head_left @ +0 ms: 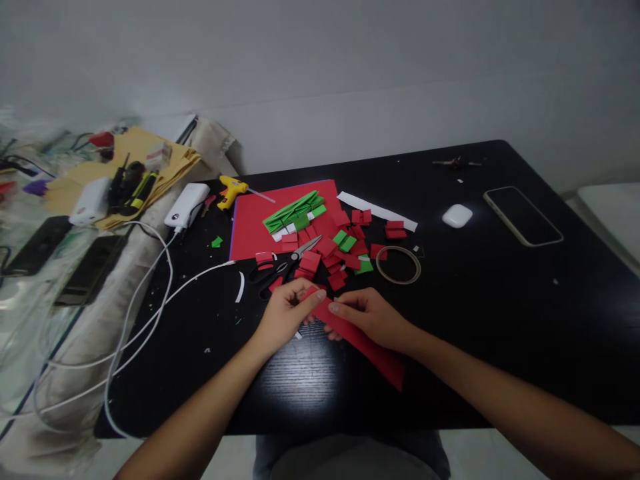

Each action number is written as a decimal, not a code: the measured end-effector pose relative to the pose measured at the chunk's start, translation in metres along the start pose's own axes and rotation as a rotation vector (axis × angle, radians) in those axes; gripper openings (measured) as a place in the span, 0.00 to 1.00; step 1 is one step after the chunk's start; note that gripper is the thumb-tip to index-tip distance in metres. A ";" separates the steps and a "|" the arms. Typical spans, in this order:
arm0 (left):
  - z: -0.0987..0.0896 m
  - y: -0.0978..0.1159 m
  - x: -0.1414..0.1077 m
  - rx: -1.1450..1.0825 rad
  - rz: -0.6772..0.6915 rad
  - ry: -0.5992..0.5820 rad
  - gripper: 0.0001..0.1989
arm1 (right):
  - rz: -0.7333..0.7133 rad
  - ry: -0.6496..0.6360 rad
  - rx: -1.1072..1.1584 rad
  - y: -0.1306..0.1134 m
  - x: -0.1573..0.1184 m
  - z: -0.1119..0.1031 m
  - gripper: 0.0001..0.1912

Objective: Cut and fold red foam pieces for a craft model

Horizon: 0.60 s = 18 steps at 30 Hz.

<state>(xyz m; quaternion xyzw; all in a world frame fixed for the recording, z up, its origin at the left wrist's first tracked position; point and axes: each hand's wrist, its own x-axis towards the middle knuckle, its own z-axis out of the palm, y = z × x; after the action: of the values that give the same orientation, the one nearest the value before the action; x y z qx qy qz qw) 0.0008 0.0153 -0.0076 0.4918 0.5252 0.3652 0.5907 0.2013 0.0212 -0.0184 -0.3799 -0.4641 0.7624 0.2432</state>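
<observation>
A long red paper strip [373, 350] is held between both hands above the near part of the table, its loose end slanting down to the right. My left hand [287, 308] pinches the strip's upper left end between thumb and fingers. Close beside it, my right hand [373, 317] grips the same strip with the thumb on top; some fingertips show beneath the paper. Just beyond the hands lie several small folded red paper pieces [310, 261] and a few green ones [345, 241]. Black-handled scissors [283, 268] rest among them, blades pointing away to the right.
Behind the pile, a pleated green paper piece [294, 212] lies on red sheets [250, 230]. Around it are a yellow glue gun [232, 192], a white paper strip [377, 211], a tape ring [379, 267], a white case [457, 215] and a phone [523, 215]. White cables [170, 267] trail at left from a power bank [187, 205].
</observation>
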 end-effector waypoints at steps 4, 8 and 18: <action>0.000 0.000 -0.001 0.022 -0.011 -0.034 0.17 | -0.017 0.005 -0.013 -0.001 0.000 0.000 0.20; 0.001 0.001 -0.002 0.034 0.012 -0.023 0.16 | -0.006 0.005 -0.022 -0.002 -0.001 0.000 0.21; 0.002 0.002 -0.002 0.004 0.008 -0.046 0.17 | -0.006 0.024 -0.020 -0.002 -0.001 0.001 0.22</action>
<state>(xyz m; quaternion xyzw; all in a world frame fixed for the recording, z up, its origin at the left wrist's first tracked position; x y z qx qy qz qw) 0.0028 0.0132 -0.0053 0.5032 0.5103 0.3554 0.6001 0.2008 0.0210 -0.0161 -0.3901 -0.4697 0.7524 0.2470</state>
